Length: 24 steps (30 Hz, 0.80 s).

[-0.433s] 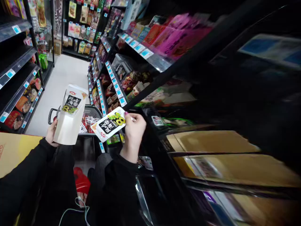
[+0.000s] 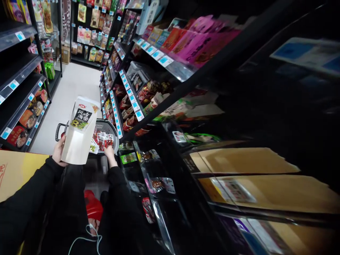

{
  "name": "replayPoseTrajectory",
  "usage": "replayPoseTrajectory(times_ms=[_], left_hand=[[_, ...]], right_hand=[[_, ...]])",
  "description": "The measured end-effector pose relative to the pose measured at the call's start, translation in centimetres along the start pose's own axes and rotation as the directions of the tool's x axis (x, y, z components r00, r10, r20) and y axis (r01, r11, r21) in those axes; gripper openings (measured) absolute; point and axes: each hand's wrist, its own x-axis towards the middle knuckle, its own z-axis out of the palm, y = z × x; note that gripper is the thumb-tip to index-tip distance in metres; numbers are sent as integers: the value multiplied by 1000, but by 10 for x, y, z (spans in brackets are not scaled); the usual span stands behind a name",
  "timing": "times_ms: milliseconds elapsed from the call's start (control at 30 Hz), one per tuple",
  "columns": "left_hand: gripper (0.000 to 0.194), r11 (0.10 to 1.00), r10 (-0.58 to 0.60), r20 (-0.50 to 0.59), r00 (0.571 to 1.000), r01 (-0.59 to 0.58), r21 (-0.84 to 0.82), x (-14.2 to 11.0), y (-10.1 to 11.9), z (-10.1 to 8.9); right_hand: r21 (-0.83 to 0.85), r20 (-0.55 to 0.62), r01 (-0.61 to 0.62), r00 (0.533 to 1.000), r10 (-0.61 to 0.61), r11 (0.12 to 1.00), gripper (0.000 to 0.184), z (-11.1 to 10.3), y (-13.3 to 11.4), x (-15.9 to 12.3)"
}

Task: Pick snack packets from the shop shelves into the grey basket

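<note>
My left hand (image 2: 58,153) is closed around the lower left side of a tall white carton (image 2: 77,147), tilted in front of me. A snack packet (image 2: 83,114) with a black label and a yellow-green 8 shows in its upper part. My right hand (image 2: 109,152) is at the near right edge of a dark shopping basket (image 2: 115,136). Its fingertips point down into the basket and are hidden, so I cannot tell whether they hold anything. Beside them in the basket lie red-and-clear packets (image 2: 102,139) and a white-and-green packet (image 2: 94,146).
Shelves with packaged snacks (image 2: 196,42) run along the right, and a lower shelf (image 2: 18,95) stands on the left. Small packets (image 2: 159,184) lie in dark bins at right. A yellow cardboard box (image 2: 23,170) is at lower left. White floor (image 2: 77,79) stretches down the aisle.
My right hand has moved left and down from beside the carton to the basket. The snack packet it held is no longer visible in it. My left hand still holds the carton.
</note>
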Motion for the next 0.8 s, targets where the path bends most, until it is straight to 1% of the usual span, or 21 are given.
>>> replayPoseTrajectory(times_ms=[33,67,100,133,167,200,233,267,300,333,367,400,433,467,500,567,667,767,800], left_hand=[[56,1000,-7,-31,999,7,-28,0,0,1],[52,999,-10,-41,999,8,-44,-1,0,1],[49,999,-13,-42,999,10,-52,-1,0,1],[47,999,-14,-40,999,12,-53,-2,0,2],[47,999,-16,-36,999,14,-48,-2,-1,2],[48,999,-17,-31,999,16,-40,-3,-1,1],[50,999,-15,-24,1000,14,-30,-3,-1,1],[51,1000,-10,-19,1000,10,-20,-3,-1,1],[51,1000,-3,-18,1000,3,-15,-3,-2,2],[50,1000,3,-23,1000,-3,-14,-3,-2,2],[48,1000,7,-36,999,-8,-17,-3,-3,3],[46,1000,14,-52,999,-15,-21,-3,-4,3],[45,1000,19,-69,997,-21,-23,-3,-4,4],[44,999,24,-83,996,-25,-23,-2,-5,4],[43,999,27,-93,995,-29,-19,-2,-5,5],[43,999,30,-100,995,-31,-10,-1,-6,5],[47,1000,28,-97,995,-29,-8,0,-6,4],[51,1000,16,-77,997,-17,-18,0,-6,3],[51,1000,10,-75,997,-12,-21,0,-5,4]], right_hand=[[-7,9,19,1000,-18,1000,16,-1,-4,-1],[1,19,42,999,-42,999,16,-4,-11,-3],[30,23,95,995,-96,995,17,-9,-23,-8],[71,12,188,982,-189,980,19,-16,-38,-14],[112,-14,293,956,-294,949,21,-25,-56,-22],[170,-85,479,878,-471,861,24,-34,-76,-33],[181,-173,653,757,-630,736,24,-44,-97,-44],[146,-242,777,628,-739,613,22,-54,-118,-56],[75,-263,855,513,-817,512,19,-63,-137,-68],[-24,-258,906,403,-878,423,18,-71,-154,-78],[-128,-232,923,327,-916,362,17,-76,-168,-87],[-232,-191,919,278,-941,319,16,-80,-178,-93],[-325,-150,900,252,-956,289,16,-82,-185,-97],[-403,-114,875,244,-963,270,16,-83,-190,-98],[-462,-87,849,245,-966,257,16,-82,-192,-99],[-527,-61,815,248,-967,242,18,-80,-191,-97],[-535,-45,811,252,-967,236,17,-75,-186,-96],[-469,-26,855,236,-971,220,15,-74,-181,-99],[-435,-39,872,230,-972,224,15,-74,-181,-100]])
